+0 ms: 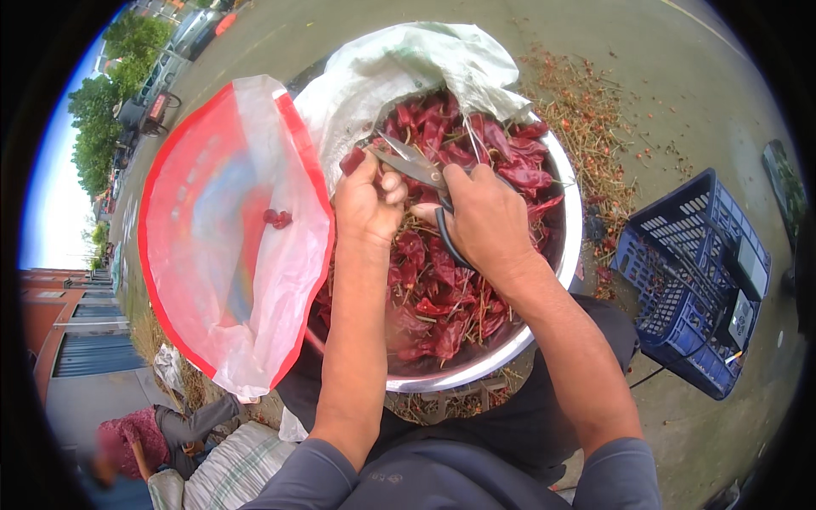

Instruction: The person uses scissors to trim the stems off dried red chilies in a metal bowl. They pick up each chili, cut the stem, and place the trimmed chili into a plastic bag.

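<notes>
In my left hand (pixel 367 202) a dried red chili pepper (pixel 350 161) is pinched between the fingertips. My right hand (pixel 486 212) grips a pair of scissors (pixel 414 165) with black handles. Their blades are spread and point toward the pepper. Both hands hover over a wide metal basin (pixel 572 212) heaped with dark red dried chilies (pixel 438 289). A white woven sack (pixel 365 81) with more chilies lies across the basin's far side. Left of my left forearm stands a clear plastic bag with a red border (pixel 183 161), and a small dark red chili piece (pixel 277 219) shows on it.
Stems and chili scraps (pixel 586 127) litter the concrete beyond the basin. On the right stands a blue plastic crate (pixel 680 246) with small devices and a cable. A person (pixel 136 442) sits at lower left beside a woven sack (pixel 238 467). Parked vehicles (pixel 166 76) line the far left.
</notes>
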`<state>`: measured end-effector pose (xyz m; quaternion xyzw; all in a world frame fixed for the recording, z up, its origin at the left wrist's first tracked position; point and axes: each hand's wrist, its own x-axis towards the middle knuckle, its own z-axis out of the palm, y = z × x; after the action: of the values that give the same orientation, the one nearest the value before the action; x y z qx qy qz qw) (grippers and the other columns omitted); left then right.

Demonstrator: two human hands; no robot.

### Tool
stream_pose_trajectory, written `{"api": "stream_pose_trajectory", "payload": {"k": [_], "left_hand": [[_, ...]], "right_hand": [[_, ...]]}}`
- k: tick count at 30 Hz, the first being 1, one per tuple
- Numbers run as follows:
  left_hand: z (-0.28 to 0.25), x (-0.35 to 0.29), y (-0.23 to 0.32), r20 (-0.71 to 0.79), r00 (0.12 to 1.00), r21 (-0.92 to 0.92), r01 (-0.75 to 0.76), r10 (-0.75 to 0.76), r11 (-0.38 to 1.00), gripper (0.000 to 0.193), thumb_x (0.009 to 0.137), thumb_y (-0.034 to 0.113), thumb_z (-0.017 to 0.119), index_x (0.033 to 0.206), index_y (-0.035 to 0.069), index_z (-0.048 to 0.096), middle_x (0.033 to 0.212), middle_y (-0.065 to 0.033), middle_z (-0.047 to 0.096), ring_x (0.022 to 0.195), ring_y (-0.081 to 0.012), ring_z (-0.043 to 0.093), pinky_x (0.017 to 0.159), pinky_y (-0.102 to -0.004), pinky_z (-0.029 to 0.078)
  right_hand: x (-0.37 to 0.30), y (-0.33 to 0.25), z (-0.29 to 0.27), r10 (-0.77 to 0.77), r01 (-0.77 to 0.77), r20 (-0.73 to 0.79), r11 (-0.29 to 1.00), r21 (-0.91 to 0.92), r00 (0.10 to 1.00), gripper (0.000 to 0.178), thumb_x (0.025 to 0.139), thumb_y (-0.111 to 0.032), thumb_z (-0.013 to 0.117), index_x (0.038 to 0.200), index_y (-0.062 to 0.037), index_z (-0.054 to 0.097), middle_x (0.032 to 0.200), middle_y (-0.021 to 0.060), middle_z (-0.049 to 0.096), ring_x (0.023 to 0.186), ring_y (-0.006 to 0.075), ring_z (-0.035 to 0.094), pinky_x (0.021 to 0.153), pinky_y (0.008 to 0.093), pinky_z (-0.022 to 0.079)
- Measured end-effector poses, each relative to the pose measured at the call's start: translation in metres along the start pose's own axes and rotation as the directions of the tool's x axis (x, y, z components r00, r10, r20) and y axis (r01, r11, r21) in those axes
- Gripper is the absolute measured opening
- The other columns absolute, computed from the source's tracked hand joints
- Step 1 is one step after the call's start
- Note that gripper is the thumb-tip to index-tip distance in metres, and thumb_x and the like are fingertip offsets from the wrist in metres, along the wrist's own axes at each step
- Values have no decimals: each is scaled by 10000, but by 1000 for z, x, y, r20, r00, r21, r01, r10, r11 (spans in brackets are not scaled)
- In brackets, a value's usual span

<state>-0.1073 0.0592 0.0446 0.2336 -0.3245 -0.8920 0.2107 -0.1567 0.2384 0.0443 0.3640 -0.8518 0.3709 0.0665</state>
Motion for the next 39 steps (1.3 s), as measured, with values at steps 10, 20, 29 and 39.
{"api": "stream_pose_trajectory", "payload": {"k": [10,20,29,39], "left_hand": [[4,-8,-4,-5,999,88,-43,44,995,93,1044,137,520,1029,65,577,764,-61,572,506,-118,461,411,-235,335],[-3,-5,-3,288,950,-126,161,-119,979,248,1090,234,430,1034,27,554,753,-54,509,515,-93,409,424,-215,325],[3,-38,17,343,935,-280,5,95,960,338,1021,273,590,1111,-49,540,902,-84,525,695,-133,476,590,-263,425],[7,-8,31,62,930,511,-341,362,789,290,930,113,712,1177,-18,634,1050,-112,699,957,-228,678,772,-353,542]], "right_hand": [[3,4,-2,-18,14,83,999,53,996,497,807,-461,775,933,-9,612,721,194,657,690,333,703,609,414,555],[4,-1,-23,-114,-662,659,16,749,743,499,991,-563,564,996,-68,625,622,-34,433,469,50,410,416,212,346],[31,45,-30,411,-190,268,-221,957,872,599,952,-642,562,1049,-52,530,742,-8,534,580,63,475,503,233,416],[33,38,-38,551,-193,218,-104,976,805,895,895,-708,587,1316,54,378,1182,270,587,1157,336,605,1037,445,492]]}}
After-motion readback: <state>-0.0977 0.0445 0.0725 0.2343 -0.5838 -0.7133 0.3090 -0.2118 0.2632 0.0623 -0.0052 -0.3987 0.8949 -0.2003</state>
